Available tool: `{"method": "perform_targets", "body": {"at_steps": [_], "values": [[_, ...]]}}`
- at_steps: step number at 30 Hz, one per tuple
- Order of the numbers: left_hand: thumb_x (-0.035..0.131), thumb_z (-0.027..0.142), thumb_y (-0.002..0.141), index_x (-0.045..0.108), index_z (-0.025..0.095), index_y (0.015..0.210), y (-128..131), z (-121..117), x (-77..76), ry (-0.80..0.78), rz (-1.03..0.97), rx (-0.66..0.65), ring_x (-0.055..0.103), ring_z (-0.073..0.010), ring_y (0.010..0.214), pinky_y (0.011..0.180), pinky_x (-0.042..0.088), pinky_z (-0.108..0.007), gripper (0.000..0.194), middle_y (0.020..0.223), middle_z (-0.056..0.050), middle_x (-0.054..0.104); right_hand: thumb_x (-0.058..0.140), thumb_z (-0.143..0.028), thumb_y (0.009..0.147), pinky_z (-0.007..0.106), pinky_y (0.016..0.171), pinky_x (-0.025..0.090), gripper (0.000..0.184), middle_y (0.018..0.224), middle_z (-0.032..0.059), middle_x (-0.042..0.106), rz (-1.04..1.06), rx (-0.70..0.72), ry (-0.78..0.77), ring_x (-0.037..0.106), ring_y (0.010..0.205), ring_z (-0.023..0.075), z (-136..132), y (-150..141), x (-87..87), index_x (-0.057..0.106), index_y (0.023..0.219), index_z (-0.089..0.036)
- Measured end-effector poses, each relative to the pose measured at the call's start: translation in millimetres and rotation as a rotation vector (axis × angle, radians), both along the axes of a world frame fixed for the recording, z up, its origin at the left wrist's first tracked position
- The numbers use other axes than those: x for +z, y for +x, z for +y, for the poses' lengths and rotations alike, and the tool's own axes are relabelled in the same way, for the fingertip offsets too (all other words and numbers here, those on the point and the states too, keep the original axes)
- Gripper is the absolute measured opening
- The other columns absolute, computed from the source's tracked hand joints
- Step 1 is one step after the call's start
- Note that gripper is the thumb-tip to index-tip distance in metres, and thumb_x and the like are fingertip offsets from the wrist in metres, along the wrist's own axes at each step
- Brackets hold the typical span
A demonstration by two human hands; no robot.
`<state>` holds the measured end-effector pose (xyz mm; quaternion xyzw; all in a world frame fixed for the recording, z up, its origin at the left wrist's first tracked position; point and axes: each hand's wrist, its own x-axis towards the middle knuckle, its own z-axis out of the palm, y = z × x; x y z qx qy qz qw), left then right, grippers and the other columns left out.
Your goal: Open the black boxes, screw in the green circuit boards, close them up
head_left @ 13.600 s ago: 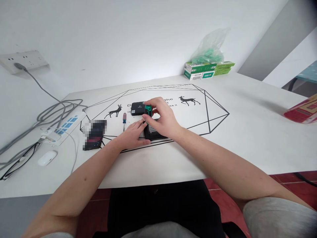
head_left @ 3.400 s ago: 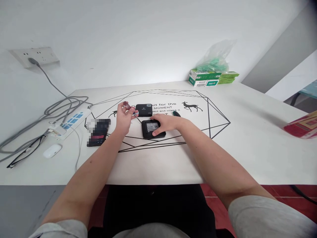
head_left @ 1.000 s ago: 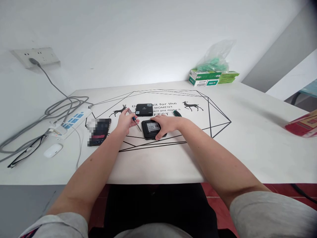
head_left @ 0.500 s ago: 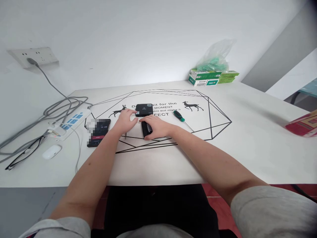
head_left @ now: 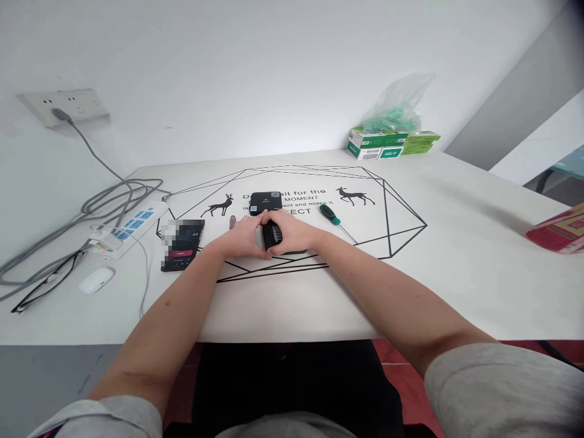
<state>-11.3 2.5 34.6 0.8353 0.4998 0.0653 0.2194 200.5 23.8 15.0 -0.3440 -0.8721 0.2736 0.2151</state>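
Note:
A flat black device (head_left: 272,234) with a pale printed label lies on the white table between my hands, mostly covered by them. My left hand (head_left: 247,236) is curled against its left side. From the right, my right hand (head_left: 288,232) grips it, and the fingertips of both hands meet at its far edge. Just beyond is a flat black square piece (head_left: 266,202) with small stickers, perhaps a cover. By my left fingers the end of a small purplish tool (head_left: 232,221) shows. A green-and-black screwdriver (head_left: 330,214) rests to the right.
On the left are a phone (head_left: 183,244), a white earbud case (head_left: 96,280), glasses (head_left: 48,283) and a power strip (head_left: 132,230) with grey cables. Green and white boxes (head_left: 378,139) stand at the back right under a plastic bag (head_left: 396,106). A red box (head_left: 559,230) sits far right.
My left hand has moved right and toward me, from beside the black square piece onto the device's left side. My right hand has stayed on the device. The purplish tool's end has come into view.

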Motion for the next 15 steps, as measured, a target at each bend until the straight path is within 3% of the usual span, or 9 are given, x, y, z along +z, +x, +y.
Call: {"method": "perform_targets", "body": {"at_steps": [4,8,15], "values": [[0.087,0.059,0.064,0.028,0.024,0.172,3,-2,-2.7,0.010,0.042,0.019,0.042,-0.0463,0.153,0.133,0.013,-0.069,0.128,0.155,-0.018,0.056,0.087,-0.042,0.059,0.051,0.102,0.049,0.064,0.117,0.0095,0.063,-0.026,-0.009,-0.003,0.053,0.118,0.0366,1,0,-0.1,0.051,0.109,-0.024],[0.085,0.061,0.065,0.011,0.024,0.178,2,-2,-6.3,-0.021,0.064,0.036,0.035,-0.0456,0.158,0.133,0.002,-0.070,0.140,0.155,-0.019,0.056,0.086,-0.042,0.058,0.051,0.100,0.050,0.063,0.114,0.0090,0.062,-0.018,-0.014,-0.006,0.054,0.116,0.0362,1,0,1.3,0.049,0.106,-0.025],[0.086,0.065,0.064,-0.002,0.025,0.179,-1,3,-13.9,-0.010,0.080,0.033,0.030,-0.0455,0.160,0.133,0.003,-0.070,0.149,0.157,-0.019,0.053,0.086,-0.041,0.057,0.053,0.103,0.052,0.062,0.117,0.0100,0.065,0.066,-0.037,-0.004,0.059,0.117,0.0352,2,3,-1.1,0.056,0.108,-0.023]]}}
